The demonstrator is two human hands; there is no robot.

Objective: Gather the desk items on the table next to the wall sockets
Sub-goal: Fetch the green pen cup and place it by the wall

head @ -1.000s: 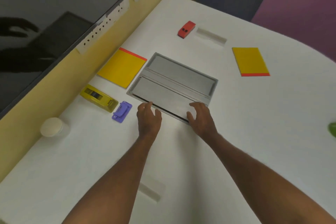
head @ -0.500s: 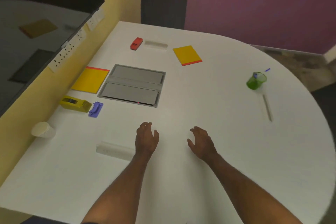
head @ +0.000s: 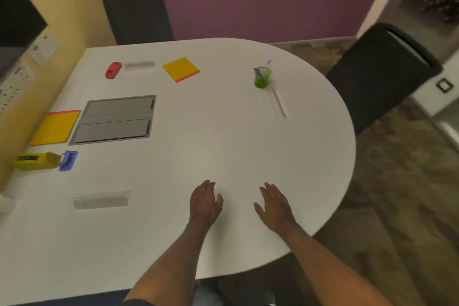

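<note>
While both hands hover empty over the near part of the white table (head: 223,136), the left hand (head: 204,202) and right hand (head: 275,206) lie flat, fingers spread, well apart. Yellow tape dispenser (head: 37,161), purple stapler (head: 68,160) and yellow notepad (head: 55,127) sit left, near the wall sockets (head: 11,92). Green pen cup (head: 262,77) stands far right.

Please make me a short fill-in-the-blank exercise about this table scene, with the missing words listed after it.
1. The cup holding pens is ____ in colour.
2. The purple stapler lies right beside the yellow ____.
3. The left hand and the right hand hold ____.
4. The red stapler lies beside a clear ____.

Missing words: green; tape dispenser; nothing; ruler
</note>
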